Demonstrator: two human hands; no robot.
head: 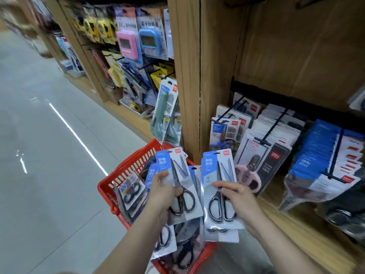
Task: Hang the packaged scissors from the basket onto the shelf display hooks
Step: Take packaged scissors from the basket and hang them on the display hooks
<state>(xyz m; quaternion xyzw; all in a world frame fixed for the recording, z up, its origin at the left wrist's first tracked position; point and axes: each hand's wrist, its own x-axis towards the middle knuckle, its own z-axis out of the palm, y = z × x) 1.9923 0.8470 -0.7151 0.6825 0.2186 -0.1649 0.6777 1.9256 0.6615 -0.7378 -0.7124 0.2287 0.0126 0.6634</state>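
A red plastic basket [128, 171] stands on the floor by the wooden shelf, with several packaged scissors in it. My left hand [164, 196] grips one pack of black-handled scissors [180, 175] with a blue-and-grey card, held upright above the basket. My right hand [239, 200] grips another such pack [215, 175], and a second pack's lower edge [221, 237] shows right behind it. To the right, black display hooks [272, 125] stick out of the shelf, loaded with rows of scissor packs; the blue-carded row [324, 155] is on the far right.
A wooden upright post [189, 76] separates this bay from the left one, where timers and other packaged goods [138, 42] hang. The grey aisle floor [39, 135] stretches to the left. A wooden shelf board [296, 234] runs below the hanging packs.
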